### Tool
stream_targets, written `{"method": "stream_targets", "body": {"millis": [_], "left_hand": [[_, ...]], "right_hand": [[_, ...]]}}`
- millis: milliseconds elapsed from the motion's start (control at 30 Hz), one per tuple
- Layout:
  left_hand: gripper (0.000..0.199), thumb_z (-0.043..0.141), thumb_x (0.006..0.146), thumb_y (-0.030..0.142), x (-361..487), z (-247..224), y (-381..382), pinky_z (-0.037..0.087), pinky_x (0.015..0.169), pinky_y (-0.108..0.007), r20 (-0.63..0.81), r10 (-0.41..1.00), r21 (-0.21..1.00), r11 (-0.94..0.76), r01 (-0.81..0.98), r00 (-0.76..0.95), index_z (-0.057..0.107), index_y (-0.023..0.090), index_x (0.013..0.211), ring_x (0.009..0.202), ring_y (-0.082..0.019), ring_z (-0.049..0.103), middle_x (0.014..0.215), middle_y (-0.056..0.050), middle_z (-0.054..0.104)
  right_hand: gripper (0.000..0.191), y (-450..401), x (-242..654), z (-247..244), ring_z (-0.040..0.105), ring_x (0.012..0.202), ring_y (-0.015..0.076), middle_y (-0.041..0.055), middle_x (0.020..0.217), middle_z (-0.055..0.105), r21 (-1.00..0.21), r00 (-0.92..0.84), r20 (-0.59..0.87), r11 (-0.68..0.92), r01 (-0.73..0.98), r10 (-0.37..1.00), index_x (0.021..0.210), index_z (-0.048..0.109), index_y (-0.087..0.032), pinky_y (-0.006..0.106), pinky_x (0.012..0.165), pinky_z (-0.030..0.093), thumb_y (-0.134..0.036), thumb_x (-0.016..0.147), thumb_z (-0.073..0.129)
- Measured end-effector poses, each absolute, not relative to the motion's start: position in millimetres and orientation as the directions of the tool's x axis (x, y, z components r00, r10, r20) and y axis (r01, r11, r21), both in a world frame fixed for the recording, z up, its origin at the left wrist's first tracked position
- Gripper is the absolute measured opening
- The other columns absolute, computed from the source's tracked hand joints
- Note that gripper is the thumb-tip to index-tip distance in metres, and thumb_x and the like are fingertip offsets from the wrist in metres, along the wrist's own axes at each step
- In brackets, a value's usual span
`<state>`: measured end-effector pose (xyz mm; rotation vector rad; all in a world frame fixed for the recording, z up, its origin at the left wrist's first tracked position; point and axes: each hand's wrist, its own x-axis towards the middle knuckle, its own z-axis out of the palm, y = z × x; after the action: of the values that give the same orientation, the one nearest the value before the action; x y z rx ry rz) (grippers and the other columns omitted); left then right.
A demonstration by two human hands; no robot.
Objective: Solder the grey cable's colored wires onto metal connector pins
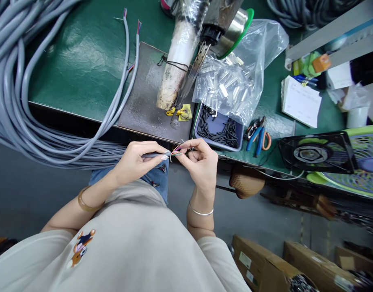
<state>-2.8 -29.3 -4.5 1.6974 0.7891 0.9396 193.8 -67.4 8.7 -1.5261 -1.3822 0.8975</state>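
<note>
My left hand [140, 160] is closed around the end of a grey cable [152, 155], just off the front edge of the table. Thin coloured wires [175, 151] fan out from the stripped end, red, purple and green among them. My right hand [200, 160] pinches some of these wires between thumb and fingers; which ones, I cannot make out. Behind my hands lies a dark board [149, 89], with a yellow piece [184, 112] on it under a white wrapped tube [174, 69]. A purple tray [216, 129] of short black sleeves stands close to my right hand.
Coils of grey cable [14, 89] fill the left side and hang over the table edge. A clear bag [235, 77] of small metal parts lies behind the tray. Blue-handled cutters [259, 140], a paper pad [300, 101] and a black fan [318, 154] are to the right.
</note>
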Motion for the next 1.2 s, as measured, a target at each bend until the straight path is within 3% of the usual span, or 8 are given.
{"method": "stream_targets", "body": {"millis": [167, 300, 400, 500, 600, 700, 867, 1200], "left_hand": [[0.012, 0.067, 0.089, 0.013, -3, -4, -29, 0.048, 0.061, -0.015, 0.207, 0.835, 0.952, -0.291, 0.091, 0.509, 0.078, 0.009, 0.093, 0.071, -0.009, 0.068, 0.083, -0.006, 0.076], [0.014, 0.067, 0.087, 0.019, 0, -5, -27, 0.052, 0.062, -0.018, 0.019, 0.855, 0.997, -0.053, 0.051, 0.519, 0.077, 0.008, 0.089, 0.068, -0.012, 0.069, 0.080, -0.007, 0.076], [0.020, 0.066, 0.089, 0.026, 1, -10, -23, 0.050, 0.058, -0.019, -0.105, 0.813, 0.988, 0.151, -0.032, 0.573, 0.076, 0.009, 0.085, 0.058, -0.011, 0.063, 0.066, -0.005, 0.070], [0.019, 0.070, 0.087, 0.028, 2, -15, -20, 0.048, 0.057, -0.019, -0.094, 0.848, 0.979, 0.173, -0.105, 0.522, 0.078, 0.011, 0.085, 0.059, -0.010, 0.060, 0.067, -0.005, 0.070], [0.014, 0.074, 0.085, 0.025, 5, -19, -21, 0.050, 0.063, -0.021, 0.015, 0.915, 0.993, 0.034, -0.115, 0.403, 0.079, 0.012, 0.089, 0.068, -0.012, 0.064, 0.080, -0.007, 0.075], [0.012, 0.070, 0.088, 0.019, 8, -20, -25, 0.047, 0.061, -0.021, 0.220, 0.927, 0.970, -0.240, 0.028, 0.305, 0.079, 0.013, 0.094, 0.068, -0.011, 0.061, 0.084, -0.007, 0.075], [0.011, 0.065, 0.092, 0.012, 11, -21, -30, 0.048, 0.066, -0.022, 0.519, 0.793, 0.768, -0.597, 0.233, 0.319, 0.075, 0.011, 0.098, 0.068, -0.010, 0.060, 0.080, -0.005, 0.072], [0.010, 0.063, 0.093, 0.010, 14, -26, -32, 0.051, 0.070, -0.026, 0.663, 0.668, 0.550, -0.741, 0.384, 0.338, 0.069, 0.012, 0.100, 0.070, -0.014, 0.064, 0.080, -0.006, 0.072]], "right_hand": [[0.027, -70, 198, 10, 0.024, 0.045, 0.0019, -0.0024, 0.081, 0.068, -0.830, 0.065, 0.213, 0.145, 0.539, 0.975, 0.104, 0.066, -0.020, 0.022, 0.042, 0.021, -0.027, 0.083, 0.081], [0.028, -74, 198, 9, 0.033, 0.045, 0.0042, -0.0047, 0.069, 0.063, -0.693, 0.045, 0.372, 0.245, 0.678, 0.927, 0.115, 0.070, -0.022, 0.023, 0.046, 0.032, -0.029, 0.088, 0.076], [0.015, -77, 197, 7, 0.044, 0.045, 0.0063, -0.0042, 0.064, 0.062, -0.737, 0.192, 0.417, 0.206, 0.644, 0.888, 0.105, 0.075, -0.024, 0.023, 0.045, 0.033, -0.030, 0.093, 0.069], [0.014, -80, 192, 6, 0.054, 0.051, 0.0083, -0.0010, 0.069, 0.066, -0.827, 0.329, 0.384, 0.163, 0.537, 0.863, 0.093, 0.077, -0.021, 0.024, 0.047, 0.035, -0.028, 0.096, 0.065], [0.015, -81, 184, 6, 0.050, 0.055, 0.0083, 0.0006, 0.073, 0.067, -0.861, 0.287, 0.282, 0.110, 0.497, 0.915, 0.084, 0.075, -0.019, 0.025, 0.050, 0.034, -0.026, 0.094, 0.066], [0.012, -79, 176, 5, 0.046, 0.056, 0.0073, 0.0020, 0.080, 0.069, -0.860, 0.241, 0.225, 0.076, 0.505, 0.944, 0.086, 0.076, -0.018, 0.025, 0.052, 0.034, -0.024, 0.092, 0.067], [0.013, -73, 167, 1, 0.044, 0.054, 0.0063, 0.0012, 0.075, 0.066, -0.913, 0.279, 0.134, 0.010, 0.407, 0.951, 0.081, 0.073, -0.016, 0.023, 0.048, 0.030, -0.026, 0.087, 0.068], [0.012, -67, 168, -6, 0.045, 0.056, 0.0060, 0.0005, 0.072, 0.064, -0.962, 0.311, 0.033, -0.054, 0.267, 0.950, 0.078, 0.072, -0.015, 0.020, 0.049, 0.032, -0.026, 0.080, 0.066]]}}
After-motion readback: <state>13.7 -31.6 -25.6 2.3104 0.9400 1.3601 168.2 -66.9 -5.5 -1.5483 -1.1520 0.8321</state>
